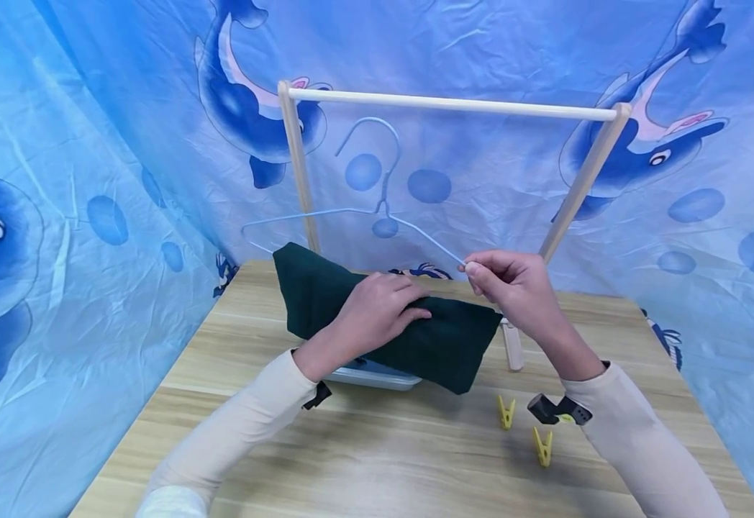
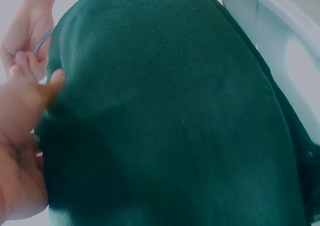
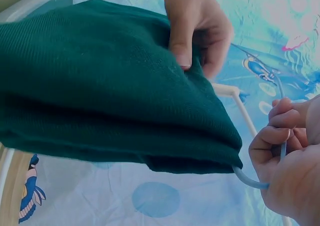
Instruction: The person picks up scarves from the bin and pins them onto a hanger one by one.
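A dark green ribbed cloth [image 1: 442, 342] hangs folded over the lower bar of a light blue wire hanger [image 1: 386, 194], whose hook points up. My left hand [image 1: 383, 309] pinches the cloth's upper edge near the middle, thumb on the near face, as the right wrist view shows on the cloth [image 3: 110, 70]. My right hand [image 1: 513, 284] grips the hanger's right shoulder, fingers curled round the wire [image 3: 245, 180]. In the left wrist view the cloth [image 2: 165, 110] fills most of the picture, and the fingers behind it are partly hidden.
Below the cloth sits a pale basin [image 1: 377, 378], mostly covered, with something dark inside. Behind stands a rack with a white rail [image 1: 455, 104] and wooden posts. Two yellow clothespins [image 1: 506, 412] lie on the wooden table [image 1: 364, 460] at the right. Blue dolphin-print curtain surrounds it.
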Motion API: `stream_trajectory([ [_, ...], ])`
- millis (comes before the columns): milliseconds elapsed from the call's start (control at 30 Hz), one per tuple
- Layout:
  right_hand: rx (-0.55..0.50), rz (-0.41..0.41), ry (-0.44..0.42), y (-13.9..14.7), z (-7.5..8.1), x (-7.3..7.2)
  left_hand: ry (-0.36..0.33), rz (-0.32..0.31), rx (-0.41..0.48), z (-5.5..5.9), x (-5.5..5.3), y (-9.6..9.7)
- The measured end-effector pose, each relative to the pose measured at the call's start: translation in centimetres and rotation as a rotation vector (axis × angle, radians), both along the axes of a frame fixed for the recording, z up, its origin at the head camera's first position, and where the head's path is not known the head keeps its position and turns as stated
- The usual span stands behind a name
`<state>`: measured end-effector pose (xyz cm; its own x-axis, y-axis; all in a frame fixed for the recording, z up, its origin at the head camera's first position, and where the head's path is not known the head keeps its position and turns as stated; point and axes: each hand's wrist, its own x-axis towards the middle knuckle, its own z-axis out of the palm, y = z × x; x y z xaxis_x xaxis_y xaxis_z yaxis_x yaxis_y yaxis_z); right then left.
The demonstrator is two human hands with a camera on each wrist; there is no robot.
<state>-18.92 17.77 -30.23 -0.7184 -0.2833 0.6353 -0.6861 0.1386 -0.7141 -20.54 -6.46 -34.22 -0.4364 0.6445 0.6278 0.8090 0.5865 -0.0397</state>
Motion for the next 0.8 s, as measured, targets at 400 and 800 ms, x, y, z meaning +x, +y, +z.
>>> stream_trajectory([
  [400, 0.042, -0.054, -0.011, 0.4, -0.2, -0.4, -0.073, 0.04, -0.041, 1.0, 0.0, -2.2],
  [800, 0.033, -0.035, 0.03, 0.8, -0.2, -0.5, -0.124, 0.048, -0.088, 1.6, 0.0, -5.6],
])
